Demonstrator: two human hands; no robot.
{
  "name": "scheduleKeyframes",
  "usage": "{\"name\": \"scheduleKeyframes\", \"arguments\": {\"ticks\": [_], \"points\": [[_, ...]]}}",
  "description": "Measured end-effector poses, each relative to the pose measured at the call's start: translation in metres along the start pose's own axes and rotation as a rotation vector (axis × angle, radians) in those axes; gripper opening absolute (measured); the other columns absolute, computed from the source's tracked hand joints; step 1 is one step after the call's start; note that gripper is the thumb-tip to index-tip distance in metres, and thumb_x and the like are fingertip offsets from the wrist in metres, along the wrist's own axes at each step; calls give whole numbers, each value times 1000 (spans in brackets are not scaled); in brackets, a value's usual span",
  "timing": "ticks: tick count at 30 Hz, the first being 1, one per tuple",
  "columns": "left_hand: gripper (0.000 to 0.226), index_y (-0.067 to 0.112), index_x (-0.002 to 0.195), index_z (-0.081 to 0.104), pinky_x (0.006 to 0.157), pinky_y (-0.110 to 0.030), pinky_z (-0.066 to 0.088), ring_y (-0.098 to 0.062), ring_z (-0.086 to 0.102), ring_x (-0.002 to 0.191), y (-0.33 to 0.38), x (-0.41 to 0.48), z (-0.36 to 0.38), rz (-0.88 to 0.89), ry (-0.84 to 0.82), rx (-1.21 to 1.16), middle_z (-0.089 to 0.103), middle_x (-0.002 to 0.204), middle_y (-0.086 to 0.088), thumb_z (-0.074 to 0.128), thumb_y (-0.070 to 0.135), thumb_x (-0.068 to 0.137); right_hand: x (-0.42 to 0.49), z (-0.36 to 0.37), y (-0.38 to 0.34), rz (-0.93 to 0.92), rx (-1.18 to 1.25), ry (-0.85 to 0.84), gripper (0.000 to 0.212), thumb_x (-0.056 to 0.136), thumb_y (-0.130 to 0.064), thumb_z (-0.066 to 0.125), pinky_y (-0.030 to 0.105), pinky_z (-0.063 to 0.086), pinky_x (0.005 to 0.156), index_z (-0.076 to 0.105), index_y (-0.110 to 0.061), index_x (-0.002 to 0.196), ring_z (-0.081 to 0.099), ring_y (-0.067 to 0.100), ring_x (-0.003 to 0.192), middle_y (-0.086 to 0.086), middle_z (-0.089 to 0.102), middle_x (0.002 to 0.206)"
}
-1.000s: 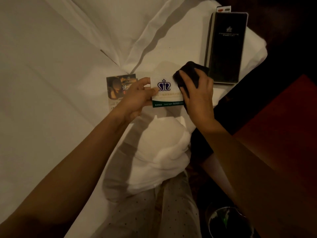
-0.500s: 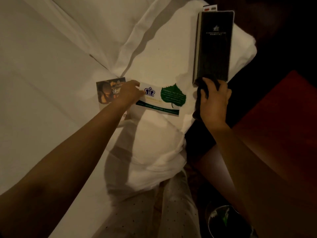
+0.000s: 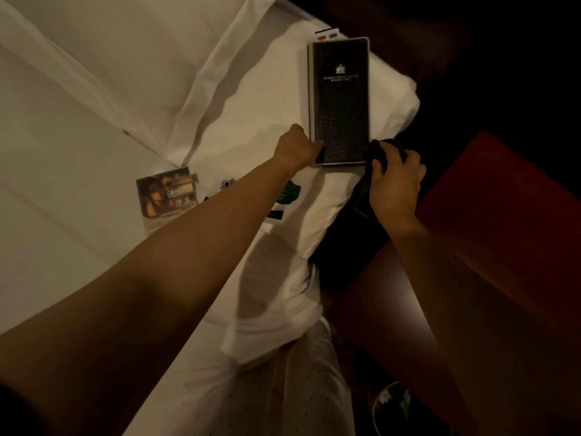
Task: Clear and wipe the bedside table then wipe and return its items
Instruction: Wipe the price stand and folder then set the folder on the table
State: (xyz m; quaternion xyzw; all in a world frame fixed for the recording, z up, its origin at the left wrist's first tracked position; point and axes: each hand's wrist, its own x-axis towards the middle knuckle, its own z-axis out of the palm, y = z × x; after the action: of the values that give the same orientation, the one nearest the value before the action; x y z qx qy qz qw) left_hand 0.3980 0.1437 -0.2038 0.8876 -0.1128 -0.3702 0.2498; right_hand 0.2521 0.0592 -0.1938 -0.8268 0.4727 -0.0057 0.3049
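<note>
Since half a second ago the left hand (image 3: 297,149) has let go of the leaf-printed card (image 3: 287,196) and crossed to the black folder (image 3: 341,102), while the right hand (image 3: 394,180) has slid from the folder's near end to its lower right corner. The left fingers curl onto the folder's lower left corner, closed against its edge; whether the thumb is under it I cannot tell. The right fingers are bunched tight round the dark cloth (image 3: 385,149), which touches the folder's corner.

The folder lies on the white pillow (image 3: 251,99) in the upper middle of the frame, with a small card with coloured marks (image 3: 327,34) peeking out beyond its far end. The leaf-printed card now rests on the bed (image 3: 63,152) at centre, partly hidden by the left forearm, and a photo brochure (image 3: 166,198) sits left of it. The reddish bedside bench (image 3: 503,199) shows at the right; the part in view is bare.

My reading: clearing is done, the cards seem wiped, the folder is in hand now. Returning everything to the bench is left
</note>
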Motion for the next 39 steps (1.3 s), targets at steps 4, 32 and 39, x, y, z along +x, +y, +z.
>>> {"name": "scheduleKeyframes", "arguments": {"ticks": [4,32,39], "points": [[65,-3,132,34,90,-34,48,-34,53,119,11,17,19,-114,-19,-71,48,136,-22,55,41,89,15,-8,7,-4,3,-4,39,97,-23,41,46,35,104,46,-22,135,34,38,125,18,35,141],[43,11,125,49,100,-31,46,-16,59,113,-42,-80,17,33,-149,-632,60,125,-5,58,33,89,17,-3,-20,-370,-139,44,41,95,-32,43,44,31,101,44,-30,135,33,36,128,13,34,146],[61,13,133,45,101,-27,43,-14,53,121,-48,-101,13,87,-166,-549,55,133,-2,45,55,89,-14,-14,-28,-363,-143,130,39,95,-32,42,43,32,98,47,-28,134,35,35,127,13,37,144]]}}
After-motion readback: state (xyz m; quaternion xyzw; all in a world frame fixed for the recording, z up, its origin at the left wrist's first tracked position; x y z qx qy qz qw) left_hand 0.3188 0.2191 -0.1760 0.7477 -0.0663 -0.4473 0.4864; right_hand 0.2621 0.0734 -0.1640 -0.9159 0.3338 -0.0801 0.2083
